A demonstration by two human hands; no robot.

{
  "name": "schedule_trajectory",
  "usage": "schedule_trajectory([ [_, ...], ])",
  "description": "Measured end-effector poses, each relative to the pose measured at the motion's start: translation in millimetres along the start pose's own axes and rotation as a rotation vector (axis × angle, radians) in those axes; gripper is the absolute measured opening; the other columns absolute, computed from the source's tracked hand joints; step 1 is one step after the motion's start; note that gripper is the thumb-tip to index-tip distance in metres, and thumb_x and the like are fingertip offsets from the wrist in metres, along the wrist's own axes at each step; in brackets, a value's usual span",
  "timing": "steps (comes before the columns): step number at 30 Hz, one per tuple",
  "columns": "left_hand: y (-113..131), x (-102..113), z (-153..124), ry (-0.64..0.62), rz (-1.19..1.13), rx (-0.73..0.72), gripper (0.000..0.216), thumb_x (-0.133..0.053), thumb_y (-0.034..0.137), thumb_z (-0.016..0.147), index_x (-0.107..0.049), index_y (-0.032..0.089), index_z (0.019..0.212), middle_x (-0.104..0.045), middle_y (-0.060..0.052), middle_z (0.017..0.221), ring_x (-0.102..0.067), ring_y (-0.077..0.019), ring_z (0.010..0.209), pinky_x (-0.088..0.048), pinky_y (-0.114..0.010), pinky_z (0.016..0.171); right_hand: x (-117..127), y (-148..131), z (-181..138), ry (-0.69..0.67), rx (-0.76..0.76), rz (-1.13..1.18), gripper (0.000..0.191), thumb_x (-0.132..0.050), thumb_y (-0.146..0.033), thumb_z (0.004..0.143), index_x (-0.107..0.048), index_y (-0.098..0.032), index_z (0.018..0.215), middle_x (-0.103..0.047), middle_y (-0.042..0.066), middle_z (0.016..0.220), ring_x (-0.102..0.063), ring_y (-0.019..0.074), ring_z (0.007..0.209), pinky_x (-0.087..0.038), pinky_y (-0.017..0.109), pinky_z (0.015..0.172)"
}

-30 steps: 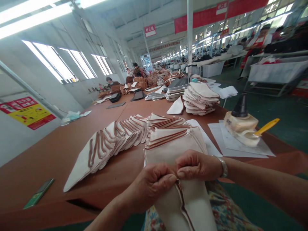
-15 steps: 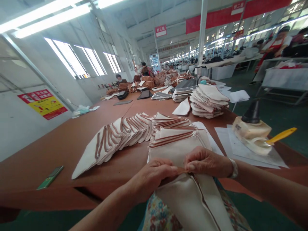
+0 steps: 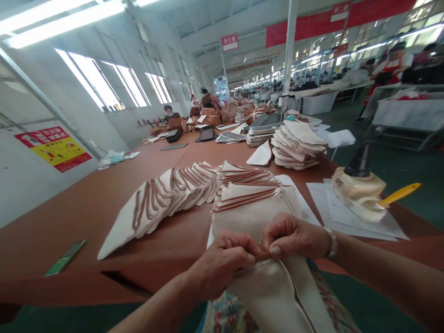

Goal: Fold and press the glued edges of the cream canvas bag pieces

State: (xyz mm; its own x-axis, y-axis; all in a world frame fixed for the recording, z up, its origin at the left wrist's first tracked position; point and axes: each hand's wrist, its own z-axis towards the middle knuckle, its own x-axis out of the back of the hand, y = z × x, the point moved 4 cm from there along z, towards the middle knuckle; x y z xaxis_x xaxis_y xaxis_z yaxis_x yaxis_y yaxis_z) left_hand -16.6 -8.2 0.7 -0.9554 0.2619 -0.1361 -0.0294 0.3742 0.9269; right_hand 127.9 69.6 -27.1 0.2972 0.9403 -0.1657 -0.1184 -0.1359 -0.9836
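My left hand (image 3: 222, 261) and my right hand (image 3: 294, 237) meet at the table's near edge, both pinching the brown-trimmed top edge of a cream fabric piece (image 3: 277, 296) that hangs down over my lap. Just beyond my hands lies a stack of the same cream pieces (image 3: 249, 199). A fanned row of cream pieces with brown strips (image 3: 163, 199) spreads to the left of it. My right wrist wears a silver bangle (image 3: 332, 243).
A long brown table (image 3: 86, 208) runs away from me. On white paper at the right sits a cream lump with a black cone and a yellow-handled tool (image 3: 360, 187). Another fabric stack (image 3: 298, 143) lies further back. A green flat object (image 3: 64, 257) rests at the left. Other people work far off.
My hands have stayed pinched together on the fabric edge, shifting their grip slightly. The view has swung a little; the fabric piece hangs lower over my lap.
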Motion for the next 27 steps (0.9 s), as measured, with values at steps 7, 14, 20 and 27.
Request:
schedule_trajectory([
  [7, 1.8, -7.0, 0.6, 0.076, 0.013, 0.013, 0.015, -0.060, 0.024, 0.056, -0.064, 0.012, 0.064, -0.049, 0.001, 0.054, -0.033, -0.0082, 0.047, -0.019, -0.023, 0.047, 4.4, 4.2, -2.6, 0.007, 0.022, -0.001, 0.034, -0.076, -0.039, 0.079, -0.065, -0.007, 0.073, -0.050, -0.003, 0.062, -0.036, 0.0067, 0.057, -0.025, 0.021, 0.053],
  [14, 2.4, 4.2, -8.4, -0.143, 0.106, 0.053, 0.018, -0.068, 0.025, 0.059, -0.065, 0.012, 0.071, -0.057, -0.002, 0.069, -0.043, -0.0116, 0.061, -0.029, -0.022, 0.055, 9.7, 3.2, -13.7, 0.076, 0.033, 0.012, 0.034, -0.077, -0.040, 0.075, -0.062, -0.010, 0.067, -0.049, -0.003, 0.058, -0.037, 0.0067, 0.052, -0.025, 0.021, 0.050],
  [20, 3.5, 31.7, -21.8, -0.204, 0.358, 0.079, 0.042, -0.074, 0.054, 0.073, -0.067, 0.012, 0.076, -0.055, -0.001, 0.070, -0.047, -0.0149, 0.070, -0.037, -0.023, 0.064, 56.3, -6.9, -36.2, 0.223, 0.004, -0.046, 0.040, -0.075, -0.049, 0.074, -0.061, -0.012, 0.071, -0.047, -0.003, 0.062, -0.039, 0.0076, 0.052, -0.029, 0.020, 0.048],
  [27, 52.7, -15.1, -8.6, -0.339, 0.712, -0.071, 0.042, -0.065, 0.048, 0.084, -0.049, 0.015, 0.065, -0.033, 0.006, 0.064, -0.029, -0.0078, 0.060, -0.024, -0.020, 0.052, 2.7, -45.8, -6.2, -0.152, 0.118, -0.567, 0.035, -0.073, -0.045, 0.082, -0.070, -0.012, 0.091, -0.057, 0.001, 0.082, -0.052, 0.0151, 0.079, -0.042, 0.026, 0.077],
])
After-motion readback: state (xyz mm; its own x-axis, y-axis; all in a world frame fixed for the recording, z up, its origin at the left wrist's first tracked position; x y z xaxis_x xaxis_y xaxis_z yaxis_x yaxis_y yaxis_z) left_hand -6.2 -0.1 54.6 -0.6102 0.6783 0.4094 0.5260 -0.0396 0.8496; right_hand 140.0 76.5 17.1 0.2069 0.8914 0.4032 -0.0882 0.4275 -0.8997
